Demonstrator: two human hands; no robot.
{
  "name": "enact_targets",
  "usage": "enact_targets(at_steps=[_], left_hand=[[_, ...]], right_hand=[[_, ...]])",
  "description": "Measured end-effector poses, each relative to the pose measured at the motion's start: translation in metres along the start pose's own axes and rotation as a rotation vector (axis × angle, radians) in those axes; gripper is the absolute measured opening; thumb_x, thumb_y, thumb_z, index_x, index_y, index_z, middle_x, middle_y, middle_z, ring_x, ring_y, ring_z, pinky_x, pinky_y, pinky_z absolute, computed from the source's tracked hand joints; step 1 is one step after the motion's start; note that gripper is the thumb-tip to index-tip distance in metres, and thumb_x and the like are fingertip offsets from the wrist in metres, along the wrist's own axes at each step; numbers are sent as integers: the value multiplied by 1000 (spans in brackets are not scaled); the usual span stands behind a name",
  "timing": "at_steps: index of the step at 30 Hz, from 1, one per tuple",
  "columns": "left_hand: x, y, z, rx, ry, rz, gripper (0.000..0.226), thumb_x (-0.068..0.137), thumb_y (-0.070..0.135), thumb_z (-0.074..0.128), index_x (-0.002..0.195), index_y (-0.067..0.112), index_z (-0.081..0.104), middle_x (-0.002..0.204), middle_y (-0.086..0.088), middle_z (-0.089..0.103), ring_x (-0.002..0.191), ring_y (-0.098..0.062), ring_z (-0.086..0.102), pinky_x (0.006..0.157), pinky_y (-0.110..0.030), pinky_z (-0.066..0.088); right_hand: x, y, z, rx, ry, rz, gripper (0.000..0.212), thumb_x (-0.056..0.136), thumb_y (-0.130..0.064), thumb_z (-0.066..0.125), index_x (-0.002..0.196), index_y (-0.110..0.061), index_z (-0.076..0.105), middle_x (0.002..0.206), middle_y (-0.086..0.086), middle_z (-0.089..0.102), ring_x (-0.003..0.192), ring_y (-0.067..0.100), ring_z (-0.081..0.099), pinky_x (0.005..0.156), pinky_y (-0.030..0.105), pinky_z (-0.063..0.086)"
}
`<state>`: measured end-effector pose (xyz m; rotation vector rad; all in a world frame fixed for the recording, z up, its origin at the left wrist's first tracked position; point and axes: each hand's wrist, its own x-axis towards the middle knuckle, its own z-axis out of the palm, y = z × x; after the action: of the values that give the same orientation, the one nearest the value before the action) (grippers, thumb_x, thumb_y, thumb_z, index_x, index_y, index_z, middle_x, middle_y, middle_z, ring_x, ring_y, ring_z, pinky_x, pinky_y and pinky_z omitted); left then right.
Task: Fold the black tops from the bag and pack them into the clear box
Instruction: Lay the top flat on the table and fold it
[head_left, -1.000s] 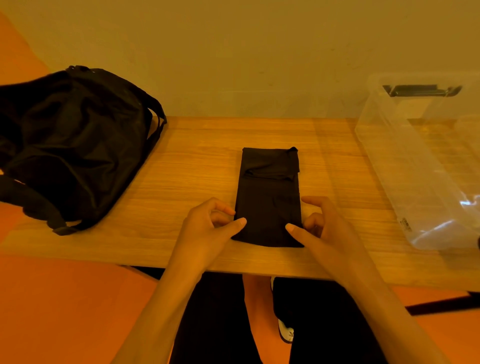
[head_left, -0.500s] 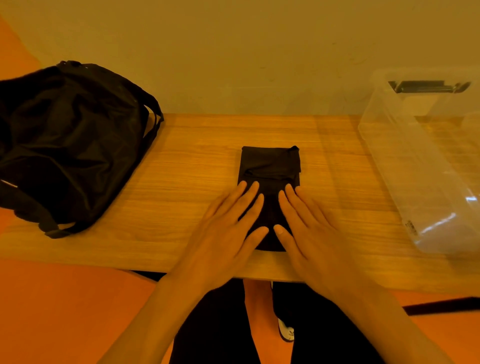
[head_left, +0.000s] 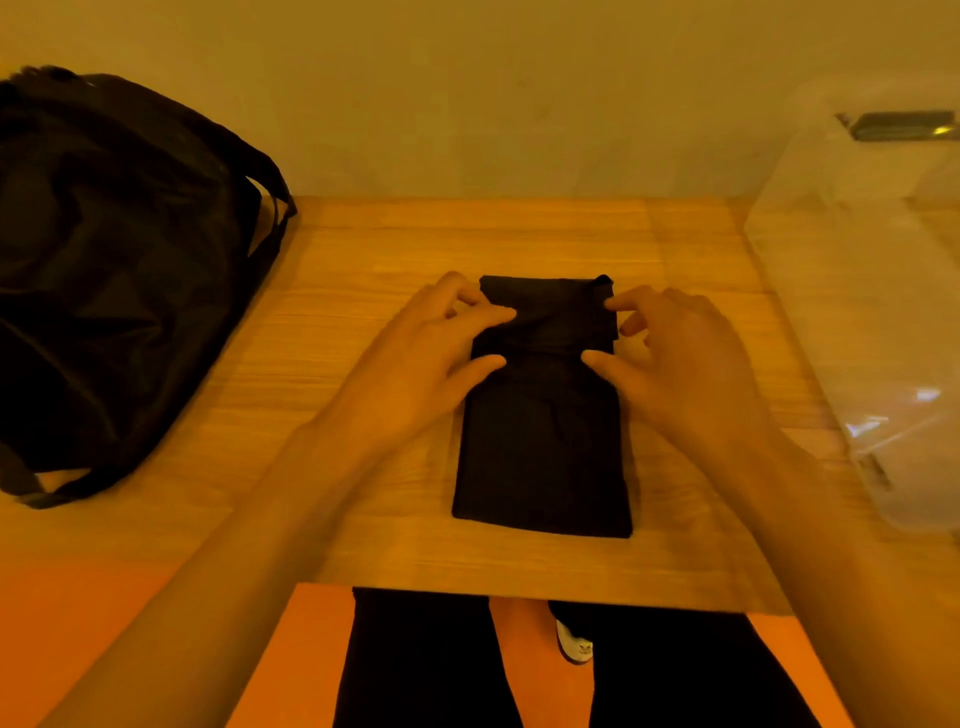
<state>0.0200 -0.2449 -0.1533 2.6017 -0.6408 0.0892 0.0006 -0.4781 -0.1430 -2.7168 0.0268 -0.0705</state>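
Observation:
A black top (head_left: 543, 457), folded into a long narrow strip, lies on the wooden table (head_left: 363, 249) in front of me. My left hand (head_left: 426, 358) holds the strip's far end at its left edge, forefinger and thumb on the cloth. My right hand (head_left: 680, 358) does the same at the right edge. The cloth bunches a little between my hands. The black bag (head_left: 114, 270) sits slumped at the table's left end. The clear box (head_left: 857, 312) stands at the right end, and nothing shows inside it.
A plain wall runs along the table's far edge. A dark latch (head_left: 904, 124) shows on the box's far rim. Below the near edge are my legs, a shoe (head_left: 574, 644) and an orange floor (head_left: 104, 613).
Both hands lay flat on the near half of the strip. They have slid forward to its far end, and the fingers now curl onto the cloth there.

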Motion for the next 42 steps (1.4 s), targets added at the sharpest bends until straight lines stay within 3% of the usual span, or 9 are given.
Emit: enact_targets(at_steps=[4, 8, 14, 19, 28, 31, 33, 36, 42], left_hand=[[16, -10, 11, 16, 31, 109, 28, 93, 21, 71, 121, 17, 72, 117, 0, 59, 92, -5, 51, 80, -28, 51], [17, -13, 16, -9, 141, 148, 8, 93, 15, 73, 98, 9, 72, 100, -3, 61, 78, -7, 51, 67, -34, 51], [14, -13, 15, -69, 140, 94, 24, 89, 21, 77, 110, 9, 74, 106, -2, 58, 82, -13, 58, 73, -37, 56], [15, -9, 16, -97, 175, 91, 9, 90, 10, 75, 98, 7, 74, 99, -5, 60, 79, -16, 60, 69, -40, 54], [5, -6, 17, -199, 273, 57, 1, 95, 9, 68, 95, 9, 69, 98, -1, 58, 83, -10, 59, 67, -32, 53], [6, -4, 17, -199, 260, 30, 19, 92, 20, 73, 110, 12, 70, 102, 4, 59, 81, -8, 59, 67, -19, 51], [10, -4, 18, -139, 222, 40, 27, 91, 24, 75, 116, 13, 71, 102, 4, 60, 78, -7, 57, 67, -19, 51], [17, -5, 18, -78, 233, 66, 11, 91, 14, 75, 101, 10, 75, 95, 0, 64, 76, -9, 58, 66, -31, 54], [10, -6, 19, -90, 270, 41, 5, 96, 10, 67, 99, 10, 69, 99, 2, 60, 83, -6, 56, 71, -25, 48]], right_hand=[[7, -1, 16, -32, 59, -87, 44, 87, -41, 74, 127, -27, 60, 114, -3, 63, 108, 16, 57, 84, 24, 36], [4, 11, 22, 22, 148, -178, 31, 88, -30, 76, 116, -19, 69, 93, -3, 62, 93, 17, 59, 77, 24, 36], [-2, 19, 30, 61, 299, -302, 25, 89, -12, 74, 114, -9, 72, 91, 5, 68, 84, 22, 61, 74, 28, 42], [0, 19, 30, 91, 333, -288, 22, 88, -12, 74, 109, -9, 73, 82, 3, 66, 80, 20, 61, 71, 27, 40], [-4, 20, 30, 170, 390, -298, 19, 86, -8, 76, 105, -9, 73, 83, 2, 68, 78, 16, 63, 67, 29, 51], [-3, 19, 31, 179, 355, -262, 24, 87, -12, 75, 110, -10, 71, 85, 0, 68, 80, 15, 62, 68, 29, 51], [-2, 19, 31, 183, 347, -237, 25, 87, -13, 75, 111, -11, 70, 86, -1, 68, 81, 14, 62, 69, 29, 51], [-1, 19, 32, 176, 352, -224, 20, 86, -14, 75, 105, -10, 72, 84, 0, 68, 81, 16, 63, 69, 26, 47], [-2, 21, 33, 168, 382, -241, 16, 84, -12, 77, 100, -9, 73, 82, 1, 68, 79, 17, 63, 66, 26, 47]])
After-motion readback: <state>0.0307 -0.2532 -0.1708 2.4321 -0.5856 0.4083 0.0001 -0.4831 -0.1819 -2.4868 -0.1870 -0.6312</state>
